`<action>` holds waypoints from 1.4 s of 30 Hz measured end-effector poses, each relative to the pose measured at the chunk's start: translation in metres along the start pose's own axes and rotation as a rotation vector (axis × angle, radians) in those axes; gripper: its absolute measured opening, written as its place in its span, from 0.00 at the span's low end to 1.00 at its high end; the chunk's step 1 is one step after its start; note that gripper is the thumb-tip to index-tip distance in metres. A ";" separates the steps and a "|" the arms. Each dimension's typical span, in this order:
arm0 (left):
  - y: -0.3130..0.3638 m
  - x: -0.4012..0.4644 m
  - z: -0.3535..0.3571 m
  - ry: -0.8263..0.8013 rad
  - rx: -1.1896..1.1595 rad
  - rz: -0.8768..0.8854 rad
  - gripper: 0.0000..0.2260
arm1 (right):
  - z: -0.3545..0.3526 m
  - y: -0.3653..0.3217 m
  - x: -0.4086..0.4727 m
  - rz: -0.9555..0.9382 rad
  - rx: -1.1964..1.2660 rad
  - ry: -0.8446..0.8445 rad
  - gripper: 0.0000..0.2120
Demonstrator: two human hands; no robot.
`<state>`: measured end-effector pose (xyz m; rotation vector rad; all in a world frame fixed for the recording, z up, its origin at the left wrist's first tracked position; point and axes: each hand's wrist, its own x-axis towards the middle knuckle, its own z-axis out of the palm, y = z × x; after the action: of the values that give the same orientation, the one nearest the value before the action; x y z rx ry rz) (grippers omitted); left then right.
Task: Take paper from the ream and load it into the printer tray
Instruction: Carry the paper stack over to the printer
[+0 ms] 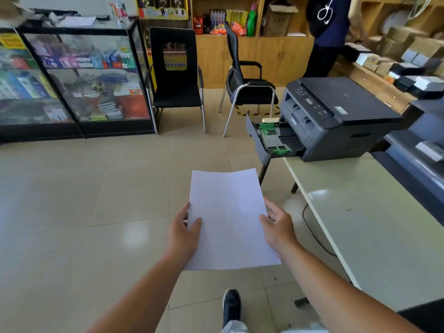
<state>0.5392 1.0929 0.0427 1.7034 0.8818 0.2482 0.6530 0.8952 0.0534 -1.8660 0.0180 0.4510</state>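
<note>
Two bare hands are holding a stack of white paper [230, 219] out in front of the body, above the tiled floor [72, 200]. How many sheets the stack is carrying cannot be told, since only its top face and thin edges are showing. The left hand [181, 234] is closing on the left long edge, thumb lying on top and the remaining fingers hiding beneath the sheets; the right hand [280, 228] is gripping the right long edge likewise, its thumb on the upper face. Both forearms are running off the bottom border. The paper is looking blank, flat and unwrinkled, its far corners pointing toward the printer.

The printer [336, 116] — dark grey, flat-lidded — is sitting at the far end of a pale desk [374, 224], well apart from the paper. Its tray [269, 138] is standing pulled out past the desk's edge, showing green guides and no sheets that can be seen; the tray's inner end is disappearing into the printer body. No ream can be made out in the view.

One dark shoe [231, 306] is showing below the paper, the leg being cut off by the frame. Behind, two black chairs [176, 78] are standing near a glass display case [72, 78] whose contents are blurring together. A person in dark clothing [329, 30] is standing at the top right, partly cropped.
</note>
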 end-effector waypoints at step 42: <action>0.162 0.566 0.010 -0.058 0.034 -0.017 0.25 | 0.179 -0.220 0.503 0.020 -0.012 0.005 0.25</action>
<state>1.0078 1.4495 0.0309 1.7255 0.8619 0.1725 1.1163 1.2389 0.0472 -1.8803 0.0372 0.4613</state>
